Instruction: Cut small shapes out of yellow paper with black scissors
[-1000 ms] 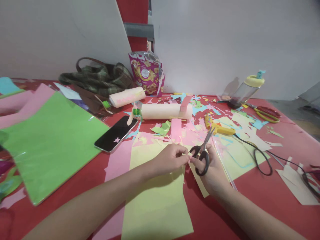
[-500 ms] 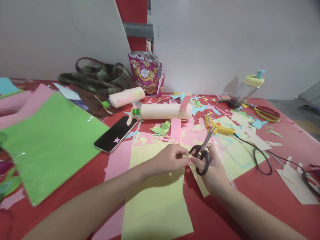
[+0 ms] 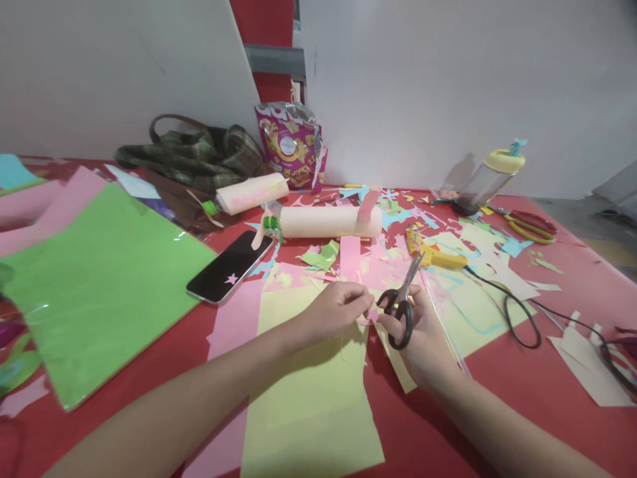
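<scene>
My right hand (image 3: 428, 332) is closed round a pair of black-handled scissors (image 3: 405, 299), whose blades point up and away, nearly closed. Between the two hands is a small pink paper star (image 3: 371, 317), close to the right fingertips; I cannot tell which hand holds it. My left hand (image 3: 341, 309) is pinched just left of the star, and what its fingertips grip, if anything, is hidden. Under both hands lies a pale yellow paper sheet (image 3: 313, 398) on a pink sheet (image 3: 226, 372). Another pink star (image 3: 231, 279) rests on the phone (image 3: 219, 272).
A paper-covered bottle (image 3: 323, 222) with a green cap lies ahead, a second such roll (image 3: 256, 192) behind it. Right of them are a yellow glue gun (image 3: 442, 257) with a black cord, pliers (image 3: 532, 226) and a clear bottle (image 3: 485, 186). Green sheets (image 3: 109, 285) lie left; paper scraps are scattered about.
My left fingertips have drawn slightly left, away from the right hand, so the pink star between them now shows. The scissors have shifted slightly left and remain in my right hand.
</scene>
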Demonstrator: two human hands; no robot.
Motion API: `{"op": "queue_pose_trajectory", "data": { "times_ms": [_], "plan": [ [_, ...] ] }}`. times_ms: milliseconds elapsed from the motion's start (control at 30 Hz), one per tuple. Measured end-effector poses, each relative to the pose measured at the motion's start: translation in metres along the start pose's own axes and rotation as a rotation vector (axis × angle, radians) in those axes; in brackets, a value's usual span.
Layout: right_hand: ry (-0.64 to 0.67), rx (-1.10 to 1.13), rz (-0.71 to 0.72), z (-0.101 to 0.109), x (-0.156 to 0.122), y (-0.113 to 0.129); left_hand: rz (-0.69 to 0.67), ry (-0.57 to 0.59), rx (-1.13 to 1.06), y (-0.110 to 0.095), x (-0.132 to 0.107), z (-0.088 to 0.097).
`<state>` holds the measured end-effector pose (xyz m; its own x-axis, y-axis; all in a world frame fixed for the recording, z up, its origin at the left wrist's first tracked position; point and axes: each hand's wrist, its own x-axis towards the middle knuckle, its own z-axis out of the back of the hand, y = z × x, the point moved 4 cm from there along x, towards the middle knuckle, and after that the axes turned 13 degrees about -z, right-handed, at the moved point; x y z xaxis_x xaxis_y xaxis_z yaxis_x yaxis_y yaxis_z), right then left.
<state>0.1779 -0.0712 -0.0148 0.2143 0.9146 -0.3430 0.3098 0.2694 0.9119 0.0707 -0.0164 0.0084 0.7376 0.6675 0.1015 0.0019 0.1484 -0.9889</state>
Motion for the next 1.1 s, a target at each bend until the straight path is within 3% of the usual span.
{"op": "queue_pose_trajectory", "data": {
  "times_ms": [133,367,767,933,1100],
  "plan": [
    [-0.025,0.015,0.005,0.0,-0.001,0.003,0.04,0.011,-0.102,0.0,-0.001,-0.002],
    [-0.021,0.039,0.018,0.0,-0.002,0.004,0.015,0.158,0.236,0.006,-0.002,-0.002],
    [0.004,0.024,0.001,-0.001,-0.001,0.002,-0.011,0.195,0.216,-0.002,0.001,0.005],
    [0.139,-0.02,-0.088,-0.008,-0.002,-0.004,-0.019,0.106,0.287,-0.016,0.003,0.021],
    [0.412,-0.02,-0.114,-0.017,-0.011,-0.002,-0.018,0.054,0.307,-0.028,0.001,0.039]
  ]
}}
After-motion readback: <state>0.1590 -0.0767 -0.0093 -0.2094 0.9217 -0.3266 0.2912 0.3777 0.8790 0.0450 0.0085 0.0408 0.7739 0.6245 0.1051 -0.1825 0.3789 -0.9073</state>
